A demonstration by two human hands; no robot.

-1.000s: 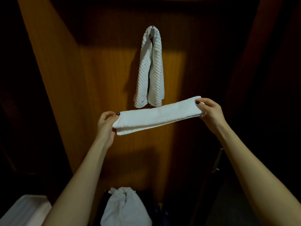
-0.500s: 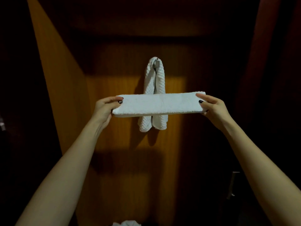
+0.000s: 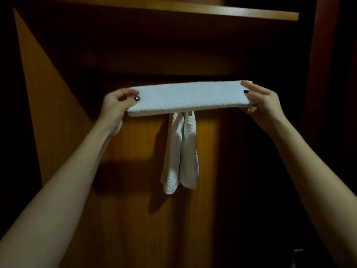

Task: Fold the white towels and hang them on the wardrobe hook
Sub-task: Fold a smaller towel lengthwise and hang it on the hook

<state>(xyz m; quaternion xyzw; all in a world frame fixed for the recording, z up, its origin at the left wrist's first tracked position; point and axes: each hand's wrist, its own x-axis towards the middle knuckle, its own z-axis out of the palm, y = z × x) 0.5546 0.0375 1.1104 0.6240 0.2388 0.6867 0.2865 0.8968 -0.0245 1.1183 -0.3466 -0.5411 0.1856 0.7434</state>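
The first towel (image 3: 181, 155) is hung on the hook (image 3: 190, 113) below, between the fingers (image 3: 129, 92); the folded towel (image 3: 190, 98), pinched endwise by left hand (image 3: 116, 105) and right hand (image 3: 260, 101), is not yet hung.

Dim scene, warm light patch on wardrobe back panel (image 3: 135, 190), black corners, soft focus, arm shadows

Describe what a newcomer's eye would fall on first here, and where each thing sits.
The bright folded towel stands out first, held level across the middle, its ends gripped by the left hand and right hand. Just below it, a waffle-textured towel hangs doubled against the lit wooden back panel.
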